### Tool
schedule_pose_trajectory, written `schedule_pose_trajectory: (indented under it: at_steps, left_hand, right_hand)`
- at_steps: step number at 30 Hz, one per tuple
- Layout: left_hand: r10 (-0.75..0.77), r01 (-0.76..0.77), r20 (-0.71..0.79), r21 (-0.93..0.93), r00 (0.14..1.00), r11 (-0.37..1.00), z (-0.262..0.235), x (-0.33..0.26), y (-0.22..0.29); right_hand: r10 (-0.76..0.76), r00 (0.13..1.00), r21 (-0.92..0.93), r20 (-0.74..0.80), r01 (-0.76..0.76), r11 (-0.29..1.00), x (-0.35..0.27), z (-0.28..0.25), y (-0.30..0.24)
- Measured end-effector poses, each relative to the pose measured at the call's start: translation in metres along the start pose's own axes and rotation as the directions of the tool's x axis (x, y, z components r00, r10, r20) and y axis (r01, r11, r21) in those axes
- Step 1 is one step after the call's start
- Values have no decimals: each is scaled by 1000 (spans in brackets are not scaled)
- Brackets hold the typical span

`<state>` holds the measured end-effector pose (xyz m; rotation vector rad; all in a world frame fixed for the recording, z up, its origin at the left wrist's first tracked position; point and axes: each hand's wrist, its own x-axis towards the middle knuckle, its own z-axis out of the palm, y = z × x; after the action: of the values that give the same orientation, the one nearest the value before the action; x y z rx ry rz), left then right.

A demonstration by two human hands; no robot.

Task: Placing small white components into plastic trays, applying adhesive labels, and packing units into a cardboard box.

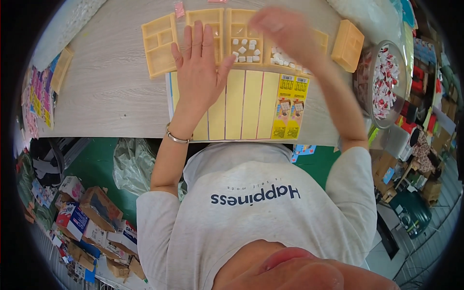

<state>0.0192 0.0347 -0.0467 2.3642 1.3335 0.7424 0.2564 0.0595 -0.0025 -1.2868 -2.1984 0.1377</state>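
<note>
My left hand (200, 75) lies palm down, fingers spread, over the near part of a pale-orange compartment tray (211, 18). Its thumb reaches to the edge of the tray beside it (241, 18), where small white cubes (252, 47) lie loose. Blurred by motion, my right hand (280, 31) hovers over another such tray (320, 41) holding more white cubes (280, 58); its fingers are too smeared to read. A fourth tray (154, 48) stands left of my left hand, no cubes showing in it. Yellow strips (234, 106) lie side by side below the trays.
Stacked trays (348, 46) stand at the right, near a clear round tub (385, 84) of small red-and-white wrapped pieces. Yellow printed cards (290, 108) lie at the strips' right end. Pink packets (179, 9) sit at the far edge. Cardboard boxes (101, 208) crowd the floor at lower left.
</note>
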Motion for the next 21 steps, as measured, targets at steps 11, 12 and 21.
schedule_pose_trajectory:
  at_steps: [11,12,21]
  left_hand:
    - [24,-49,103,252,994,967,2,-18,-5]
    - [24,-49,101,252,995,967,2,-16,-3]
    - [199,-245,205,233,958,941,29,-6,24]
  right_hand:
    - [123,992,-56,-37,-125,991,-40,50,-27]
    - [155,987,-38,-40,-156,987,-39,51,-24]
    - [431,877,264,-211,-373,889,-30,41,-7]
